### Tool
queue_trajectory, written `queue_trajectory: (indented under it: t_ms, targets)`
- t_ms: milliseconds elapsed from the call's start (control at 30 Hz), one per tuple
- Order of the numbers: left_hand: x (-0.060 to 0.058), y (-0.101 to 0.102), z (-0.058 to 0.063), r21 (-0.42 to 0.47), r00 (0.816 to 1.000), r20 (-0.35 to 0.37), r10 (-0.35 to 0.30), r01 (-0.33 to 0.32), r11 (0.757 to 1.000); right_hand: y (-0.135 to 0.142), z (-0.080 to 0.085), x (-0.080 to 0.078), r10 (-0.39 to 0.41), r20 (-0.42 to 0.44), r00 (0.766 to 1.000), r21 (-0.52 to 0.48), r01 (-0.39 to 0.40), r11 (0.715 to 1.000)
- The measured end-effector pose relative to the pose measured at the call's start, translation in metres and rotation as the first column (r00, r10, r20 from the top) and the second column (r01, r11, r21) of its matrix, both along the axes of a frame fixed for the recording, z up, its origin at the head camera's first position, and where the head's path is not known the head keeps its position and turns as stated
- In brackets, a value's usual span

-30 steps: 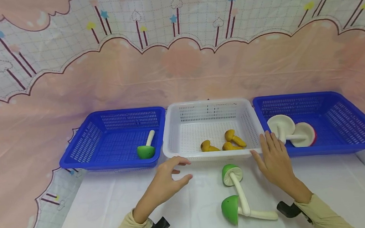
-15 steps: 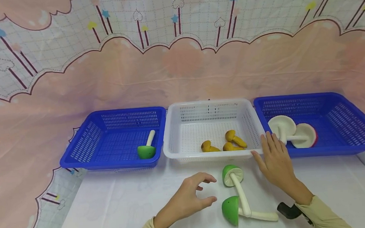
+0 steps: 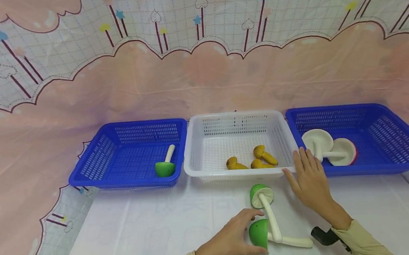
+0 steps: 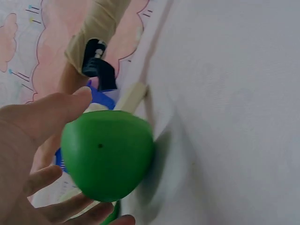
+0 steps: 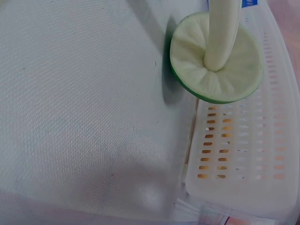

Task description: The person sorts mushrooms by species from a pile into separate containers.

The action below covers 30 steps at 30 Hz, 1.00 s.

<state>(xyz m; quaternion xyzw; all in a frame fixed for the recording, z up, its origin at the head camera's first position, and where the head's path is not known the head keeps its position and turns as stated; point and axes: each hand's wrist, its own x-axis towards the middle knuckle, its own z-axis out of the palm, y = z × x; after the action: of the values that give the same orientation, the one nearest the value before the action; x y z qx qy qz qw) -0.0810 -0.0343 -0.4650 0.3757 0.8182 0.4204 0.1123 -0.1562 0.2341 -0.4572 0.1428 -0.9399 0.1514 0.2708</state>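
In the head view, my left hand (image 3: 234, 236) spreads thumb and fingers around the green cap of a toy mushroom (image 3: 259, 234) lying on the table. In the left wrist view the same toy mushroom (image 4: 108, 154) sits between thumb and fingers; whether they touch it is unclear. Its pale stem points right, under the stem of a second green toy mushroom (image 3: 262, 197). My right hand (image 3: 311, 185) lies with straight fingers at the adjoining front rims of the white basket (image 3: 237, 173) and right blue basket (image 3: 380, 167). The right wrist view shows the second mushroom's pale underside (image 5: 192, 56).
A left blue basket (image 3: 122, 185) holds one green toy mushroom (image 3: 165, 169). Three yellow-brown toy mushrooms (image 3: 264, 155) lie in the white basket. Two pale-bottomed toy mushrooms (image 3: 342, 151), one red-edged, lie in the right blue basket. A patterned cloth (image 3: 200, 79) hangs behind.
My left hand has moved right and toward the person, from in front of the white basket to around the nearer green cap. The right hand has stayed in place.
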Motion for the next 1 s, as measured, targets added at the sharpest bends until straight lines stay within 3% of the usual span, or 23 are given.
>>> queue_trajectory:
  t_ms: [233,467,733,1000]
  targets:
    - [0.001,0.012,-0.011,-0.001,0.997,-0.076,0.002,-0.002,1.0,0.001,-0.001,0.0,-0.001,-0.007,1.0,-0.001,0.001,1.0]
    - [0.001,0.014,-0.006,-0.001,0.999,-0.052,0.014,-0.014,1.0,0.001,0.0,0.0,0.002,-0.008,1.0,-0.004,-0.002,1.0]
    - [0.002,-0.003,0.012,0.075,0.999,0.028,0.019,-0.021,0.997,0.001,0.001,0.0,0.003,-0.01,1.0,-0.004,-0.003,1.0]
    - [0.006,-0.025,0.042,0.119,0.998,0.015,0.06,-0.061,0.991,0.0,0.002,0.001,0.004,0.004,1.0,-0.004,-0.004,1.0]
